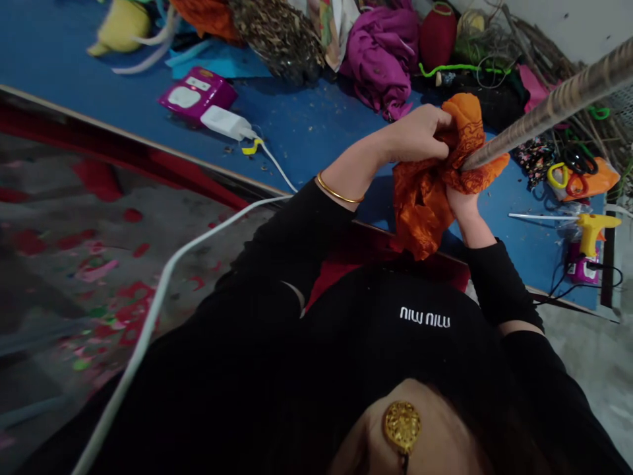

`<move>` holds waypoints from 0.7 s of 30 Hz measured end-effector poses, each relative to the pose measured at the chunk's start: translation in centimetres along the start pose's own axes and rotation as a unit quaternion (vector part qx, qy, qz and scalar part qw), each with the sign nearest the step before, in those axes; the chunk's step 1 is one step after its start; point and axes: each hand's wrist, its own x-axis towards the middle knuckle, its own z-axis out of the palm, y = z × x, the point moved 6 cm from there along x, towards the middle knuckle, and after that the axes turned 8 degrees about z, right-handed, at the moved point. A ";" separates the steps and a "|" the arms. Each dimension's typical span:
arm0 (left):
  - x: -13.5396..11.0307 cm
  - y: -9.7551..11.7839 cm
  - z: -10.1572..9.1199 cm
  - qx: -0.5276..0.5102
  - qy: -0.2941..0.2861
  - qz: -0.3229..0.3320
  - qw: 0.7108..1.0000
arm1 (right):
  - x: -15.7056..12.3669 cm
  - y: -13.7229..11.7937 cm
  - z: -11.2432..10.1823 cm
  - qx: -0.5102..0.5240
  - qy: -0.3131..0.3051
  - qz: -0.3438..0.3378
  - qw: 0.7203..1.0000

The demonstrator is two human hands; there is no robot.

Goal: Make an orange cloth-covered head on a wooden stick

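A crumpled orange cloth (420,214) with a dark printed pattern is bunched around the lower end of a brown, banded stick (548,112). The stick slants up toward the upper right and leaves the view. My left hand (422,132) is closed, pinching a fold of the cloth with thumb and fingers on the left side of the stick. From below, my right hand (462,201) grips the bunched cloth at the stick's end; its fingers are mostly covered by fabric. The cloth's loose part hangs over the front edge of the blue table (316,125).
A purple power socket (198,95) with a white plug sits left; its white cable (198,241) runs past my left arm. Purple cloth (380,53) and dried plant matter (279,36) line the back. At right are a yellow glue gun (591,231) and scissors (578,158).
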 end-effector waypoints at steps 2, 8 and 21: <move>-0.3 1.7 -0.7 0.072 0.027 0.027 0.997 | 0.3 0.5 -1.2 0.004 0.065 0.038 0.997; -5.2 2.6 0.8 0.241 0.138 0.022 0.960 | 0.3 0.6 -2.5 0.021 0.129 0.102 0.986; -6.5 -1.6 4.0 0.221 0.097 -0.065 0.968 | 0.3 0.2 -1.6 0.047 0.097 0.060 0.992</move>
